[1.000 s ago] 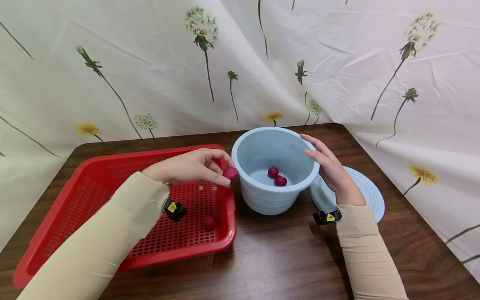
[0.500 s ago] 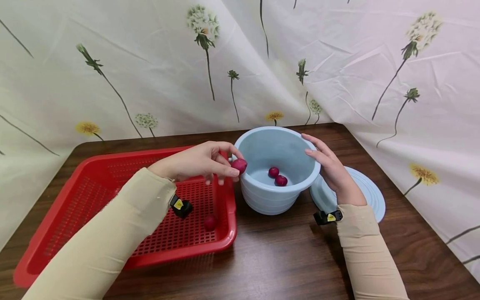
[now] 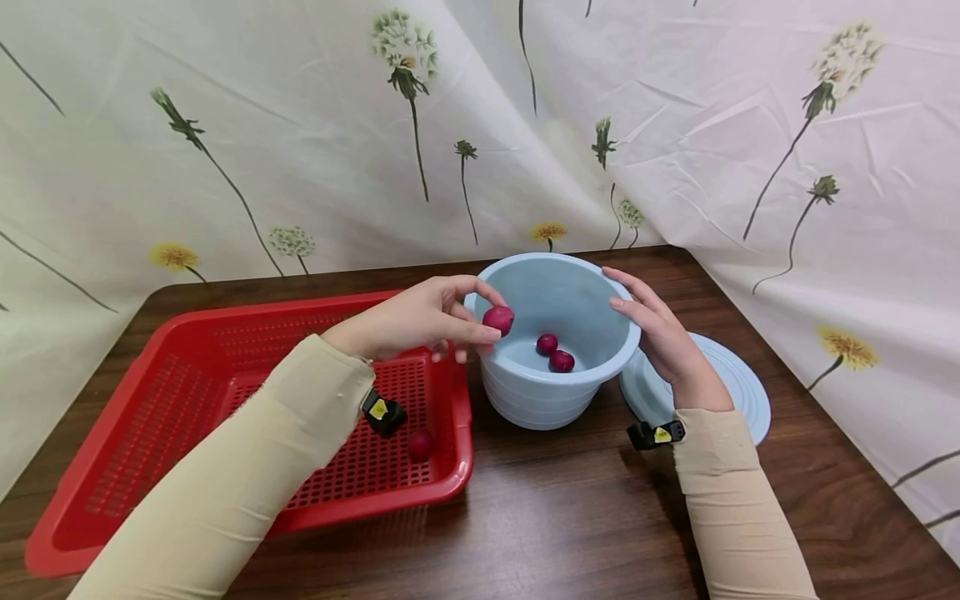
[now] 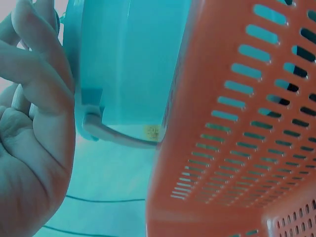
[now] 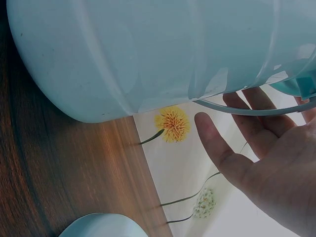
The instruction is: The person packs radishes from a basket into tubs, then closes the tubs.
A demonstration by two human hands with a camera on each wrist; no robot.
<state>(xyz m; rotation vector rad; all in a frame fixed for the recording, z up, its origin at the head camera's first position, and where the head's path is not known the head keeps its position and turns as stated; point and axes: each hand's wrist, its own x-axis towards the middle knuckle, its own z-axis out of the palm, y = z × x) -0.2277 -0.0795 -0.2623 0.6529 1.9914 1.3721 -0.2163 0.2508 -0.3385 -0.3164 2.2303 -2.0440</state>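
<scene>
My left hand (image 3: 431, 321) pinches a magenta radish (image 3: 498, 320) between thumb and forefinger, over the near-left rim of a light blue bucket (image 3: 536, 404). Inside, on the bucket's floor, two more radishes (image 3: 547, 344) lie side by side. At the opposite side my right hand (image 3: 667, 346) holds the bucket's rim, thumb and forefinger on top. The right wrist view shows its other fingers (image 5: 217, 143) along the outer wall, beside the thin handle (image 5: 252, 111). In the left wrist view the left hand (image 4: 34, 113) is close by the bucket's rim; the pinched radish is out of sight there.
A red perforated basket (image 3: 442, 492) stands left of the bucket, under my left forearm, with one radish (image 3: 421, 445) in its near-right corner. Right of the bucket, a round blue lid (image 3: 738, 387) lies on the dark wooden table (image 3: 555, 517). A flower-print cloth (image 3: 315, 150) hangs behind.
My left hand has moved right and slightly up with the radish, from beside the bucket's rim to over its opening. The right hand and the bucket stay put.
</scene>
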